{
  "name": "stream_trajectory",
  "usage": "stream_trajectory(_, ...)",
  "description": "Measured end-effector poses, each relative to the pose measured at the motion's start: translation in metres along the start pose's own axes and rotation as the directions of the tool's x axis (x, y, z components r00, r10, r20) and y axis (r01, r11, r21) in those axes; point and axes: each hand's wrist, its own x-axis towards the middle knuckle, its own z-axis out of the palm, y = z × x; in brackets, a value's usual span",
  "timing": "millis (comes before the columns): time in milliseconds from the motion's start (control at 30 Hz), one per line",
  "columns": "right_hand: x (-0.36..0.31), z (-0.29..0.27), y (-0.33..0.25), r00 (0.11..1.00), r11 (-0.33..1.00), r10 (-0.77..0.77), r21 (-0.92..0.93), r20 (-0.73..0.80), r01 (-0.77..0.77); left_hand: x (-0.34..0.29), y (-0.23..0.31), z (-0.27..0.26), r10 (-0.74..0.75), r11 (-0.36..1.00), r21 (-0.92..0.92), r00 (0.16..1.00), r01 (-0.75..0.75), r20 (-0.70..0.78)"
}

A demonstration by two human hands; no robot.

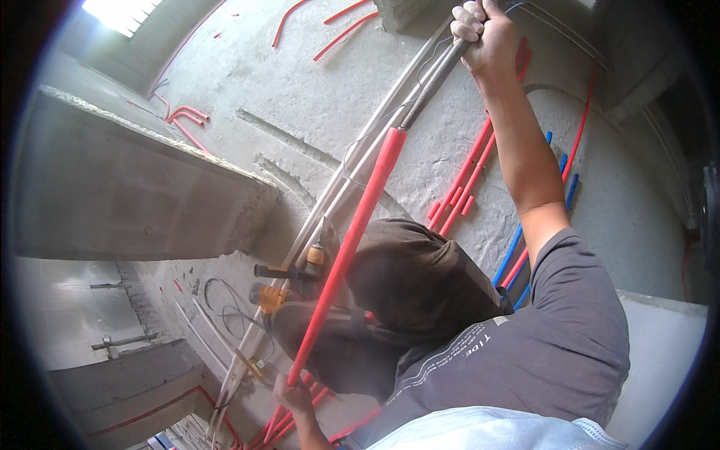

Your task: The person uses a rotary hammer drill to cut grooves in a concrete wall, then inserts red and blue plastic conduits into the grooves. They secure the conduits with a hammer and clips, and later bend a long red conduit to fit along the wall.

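Note:
A long red conduit pipe [349, 251] slants across the middle of the view, in front of my bent knees. My left hand [293, 394] is closed around its lower end. Out of the pipe's upper end comes a grey coiled bending spring [422, 96], partly inside the pipe. High at the upper right, my raised right hand [484, 36] has its fingers wrapped round the far part of the spring. A thin blue cord [516, 7] shows by that hand. How much of the spring lies inside the pipe is hidden.
An orange and black power tool [271, 297] lies left of my knees, near long white pipes [375, 142]. Red pipes [466, 180] and blue pipes [510, 251] lie to the right. Grooves [289, 139] cut the concrete; a concrete beam [142, 180] stands at left.

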Motion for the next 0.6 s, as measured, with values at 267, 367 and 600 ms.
stream_trajectory(267, 0.004, -0.009, 0.005, 0.996, 0.996, 0.073, -0.041, -0.046, -0.075, 0.000, -0.007, 0.001, 0.052, 0.998, 0.042, 0.998, -0.051, -0.026)
stream_trajectory(367, 0.010, -0.002, 0.007, 0.990, 0.990, 0.112, -0.081, -0.088, -0.120, 0.007, -0.004, -0.005, 0.104, 0.991, 0.085, 0.994, -0.100, -0.038)
stream_trajectory(600, -0.012, -0.005, 0.039, 0.916, 0.952, 0.295, -0.006, 0.271, -0.305, 0.032, 0.021, -0.015, 0.191, 0.978, 0.100, 0.975, -0.181, -0.109)
